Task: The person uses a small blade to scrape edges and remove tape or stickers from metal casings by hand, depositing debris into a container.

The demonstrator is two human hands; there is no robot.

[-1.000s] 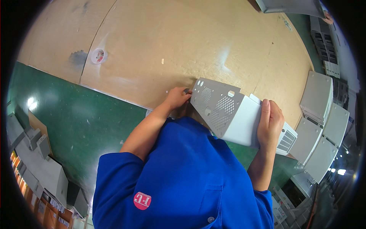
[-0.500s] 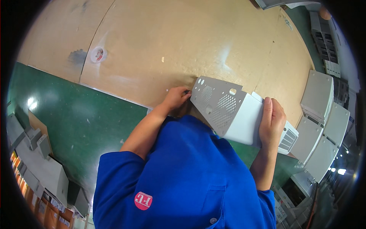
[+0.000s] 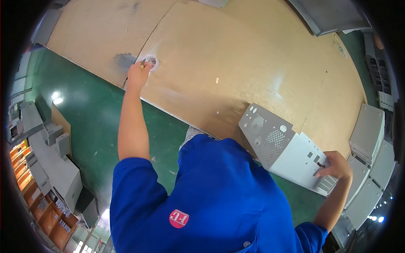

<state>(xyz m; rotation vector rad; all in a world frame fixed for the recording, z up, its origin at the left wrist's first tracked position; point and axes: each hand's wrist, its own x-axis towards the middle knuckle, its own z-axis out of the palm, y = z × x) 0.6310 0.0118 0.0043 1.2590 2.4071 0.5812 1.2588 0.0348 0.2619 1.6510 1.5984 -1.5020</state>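
Note:
A grey-white sheet-metal housing with punched holes and mesh patches lies tilted at the table's near edge, on my right. My right hand is at its far right end, thumb and fingers gripping it around a small dark, reddish spot I cannot make out. Out to the left, my left hand is closed on a small slim tool with a dark tip and a yellowish part; its kind is unclear. Those fingertips are at the near rim of a small white cup with small bits inside.
The tan tabletop has a seam and a dark smudge near the cup. Grey metal panels lie at the far right. Several light grey cabinet-like boxes stand beyond my right hand. Green floor borders the table's near edge.
My left hand has left the housing's left side and reached out to the cup with the small tool. My right hand has shifted toward the housing's right end. The view has turned.

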